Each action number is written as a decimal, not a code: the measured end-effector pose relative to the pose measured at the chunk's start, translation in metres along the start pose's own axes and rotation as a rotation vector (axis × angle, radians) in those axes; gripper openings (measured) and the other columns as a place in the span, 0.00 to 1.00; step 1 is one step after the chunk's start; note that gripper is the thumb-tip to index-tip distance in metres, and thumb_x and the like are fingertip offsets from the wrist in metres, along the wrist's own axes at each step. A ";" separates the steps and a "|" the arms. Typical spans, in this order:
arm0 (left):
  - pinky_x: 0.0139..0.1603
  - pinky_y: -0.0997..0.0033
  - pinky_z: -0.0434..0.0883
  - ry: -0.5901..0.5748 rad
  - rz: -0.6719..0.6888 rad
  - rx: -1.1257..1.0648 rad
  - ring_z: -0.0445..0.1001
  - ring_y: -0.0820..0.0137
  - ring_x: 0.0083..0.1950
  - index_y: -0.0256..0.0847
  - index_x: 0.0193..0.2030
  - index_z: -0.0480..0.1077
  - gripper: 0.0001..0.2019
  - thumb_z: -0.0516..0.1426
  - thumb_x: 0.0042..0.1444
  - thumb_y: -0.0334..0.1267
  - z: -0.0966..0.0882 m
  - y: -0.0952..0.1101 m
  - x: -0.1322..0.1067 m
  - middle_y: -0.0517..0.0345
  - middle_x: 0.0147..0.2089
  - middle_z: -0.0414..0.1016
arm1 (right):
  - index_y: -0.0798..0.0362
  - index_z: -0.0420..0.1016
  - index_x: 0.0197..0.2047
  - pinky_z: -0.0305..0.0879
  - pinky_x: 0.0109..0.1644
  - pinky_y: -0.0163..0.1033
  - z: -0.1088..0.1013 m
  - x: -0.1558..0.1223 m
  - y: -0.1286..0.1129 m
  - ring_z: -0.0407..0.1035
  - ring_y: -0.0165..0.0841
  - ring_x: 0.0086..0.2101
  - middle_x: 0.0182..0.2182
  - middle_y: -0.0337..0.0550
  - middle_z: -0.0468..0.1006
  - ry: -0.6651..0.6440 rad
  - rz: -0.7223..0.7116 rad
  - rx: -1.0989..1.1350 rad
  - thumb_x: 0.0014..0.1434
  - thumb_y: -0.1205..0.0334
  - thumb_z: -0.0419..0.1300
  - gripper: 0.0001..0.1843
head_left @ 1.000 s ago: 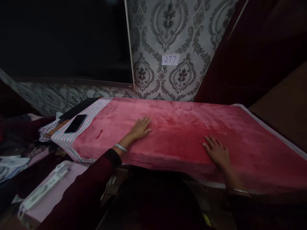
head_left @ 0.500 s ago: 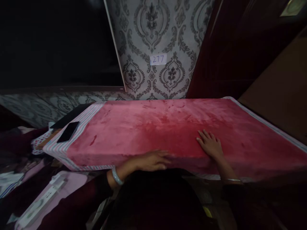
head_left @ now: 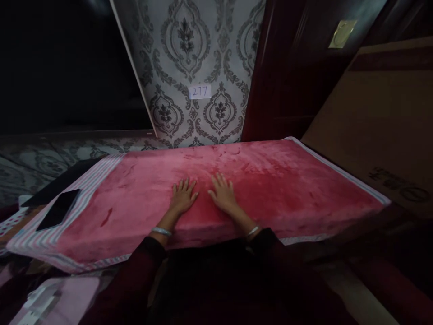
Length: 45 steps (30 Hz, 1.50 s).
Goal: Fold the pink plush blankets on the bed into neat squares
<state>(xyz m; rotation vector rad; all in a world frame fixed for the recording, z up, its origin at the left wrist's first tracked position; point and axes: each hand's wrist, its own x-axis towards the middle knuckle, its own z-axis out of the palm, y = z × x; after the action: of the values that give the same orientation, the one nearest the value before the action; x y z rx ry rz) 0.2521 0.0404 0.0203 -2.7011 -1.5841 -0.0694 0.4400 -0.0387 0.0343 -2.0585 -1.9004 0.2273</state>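
Flat under the left hand and right hand lies pink plush striped-edge cloth, long axis left-right. Fingers spread wide, gripping nothing.

- The left hand, at the cloth's front edge half a second earlier, had come up onto the top of the red cloth, fingers spread.
- The right hand had moved leftward across the cloth, leaving the hands just beside each other rather than well apart.
- The camera had swung right: more of the cardboard box showed, its dark printed marks included.
- The yellow plate had come fully into view.
- The power strip had slipped partly out of view.
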 end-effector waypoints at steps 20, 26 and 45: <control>0.75 0.36 0.52 0.067 0.019 0.035 0.48 0.48 0.80 0.44 0.77 0.55 0.30 0.47 0.71 0.47 0.004 -0.004 0.008 0.44 0.80 0.49 | 0.54 0.54 0.77 0.48 0.72 0.65 -0.039 -0.121 0.156 0.43 0.49 0.74 0.76 0.55 0.49 0.119 0.692 -0.284 0.74 0.51 0.42 0.33; 0.75 0.37 0.52 0.058 0.026 0.049 0.48 0.48 0.80 0.42 0.77 0.55 0.30 0.47 0.71 0.45 0.000 -0.003 0.008 0.43 0.80 0.49 | 0.45 0.51 0.78 0.43 0.75 0.60 -0.030 -0.032 0.085 0.39 0.45 0.75 0.78 0.46 0.44 0.086 0.217 -0.164 0.73 0.49 0.48 0.34; 0.73 0.35 0.54 0.137 0.056 0.026 0.51 0.46 0.79 0.41 0.76 0.59 0.29 0.46 0.69 0.43 0.016 -0.018 0.020 0.41 0.78 0.54 | 0.51 0.55 0.77 0.47 0.70 0.72 -0.074 -0.133 0.292 0.43 0.54 0.74 0.76 0.57 0.51 0.253 1.029 -0.299 0.72 0.47 0.39 0.35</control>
<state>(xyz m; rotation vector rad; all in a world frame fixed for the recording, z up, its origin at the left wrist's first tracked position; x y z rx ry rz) 0.2468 0.0664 0.0053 -2.6554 -1.4611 -0.2261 0.7259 -0.1965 -0.0107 -2.9174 -0.6181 -0.0993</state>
